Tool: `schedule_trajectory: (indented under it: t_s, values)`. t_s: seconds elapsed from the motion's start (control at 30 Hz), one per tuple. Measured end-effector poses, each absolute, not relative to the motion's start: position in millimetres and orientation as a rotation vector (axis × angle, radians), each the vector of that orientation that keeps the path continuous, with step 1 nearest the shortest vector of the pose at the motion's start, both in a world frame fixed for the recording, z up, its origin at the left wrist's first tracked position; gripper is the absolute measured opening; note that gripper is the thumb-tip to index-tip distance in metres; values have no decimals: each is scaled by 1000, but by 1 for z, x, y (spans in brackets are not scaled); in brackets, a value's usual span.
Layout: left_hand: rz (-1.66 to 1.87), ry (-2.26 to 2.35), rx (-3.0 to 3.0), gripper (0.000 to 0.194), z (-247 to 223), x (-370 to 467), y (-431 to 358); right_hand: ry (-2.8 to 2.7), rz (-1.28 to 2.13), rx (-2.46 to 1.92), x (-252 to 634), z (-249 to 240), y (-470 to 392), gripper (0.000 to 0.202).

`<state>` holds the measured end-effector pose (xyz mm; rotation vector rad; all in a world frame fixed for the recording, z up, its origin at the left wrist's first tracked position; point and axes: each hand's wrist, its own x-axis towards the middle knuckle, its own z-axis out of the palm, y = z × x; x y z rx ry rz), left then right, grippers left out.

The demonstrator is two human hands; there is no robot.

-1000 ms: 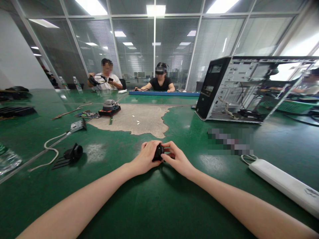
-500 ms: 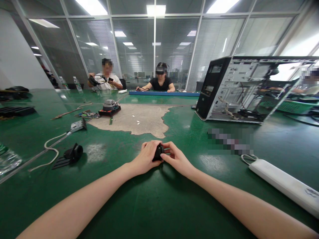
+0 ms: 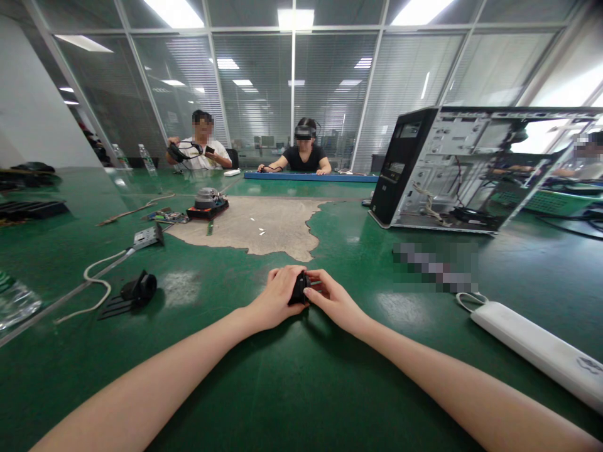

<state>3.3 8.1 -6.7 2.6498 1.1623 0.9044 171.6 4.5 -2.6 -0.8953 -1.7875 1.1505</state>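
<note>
A small black blocky object (image 3: 299, 290) is held just above or on the green tabletop, in the middle of the view; its exact kind is not clear. My left hand (image 3: 277, 295) wraps over its left side, the fingers across the top and the thumb below. From the right, my right hand (image 3: 335, 300) pinches the same object, with the thumb on its near face and the fingers curled behind. Much of the object is hidden by my fingers.
An opened computer case (image 3: 409, 169) stands at right, behind a white power strip (image 3: 537, 348). Left lie a black plastic part (image 3: 139, 289), a pale cable (image 3: 107, 285), a metal bracket (image 3: 148, 236) and a cooling fan (image 3: 207, 202). Two people sit across the table (image 3: 292, 389).
</note>
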Motion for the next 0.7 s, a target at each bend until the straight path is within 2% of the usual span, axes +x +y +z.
schedule_trajectory:
  t_s: [0.23, 0.47, 0.7]
  values:
    - [903, 1170, 2650, 58, -7, 4, 8, -1784, 1008, -862, 173, -3, 4, 15]
    - [905, 1163, 2640, 53, -7, 4, 9, -1781, 1147, -903, 172, -5, 7, 29]
    - [903, 1170, 2648, 54, -3, 4, 5, -1751, 1133, -834, 173, -2, 6, 16]
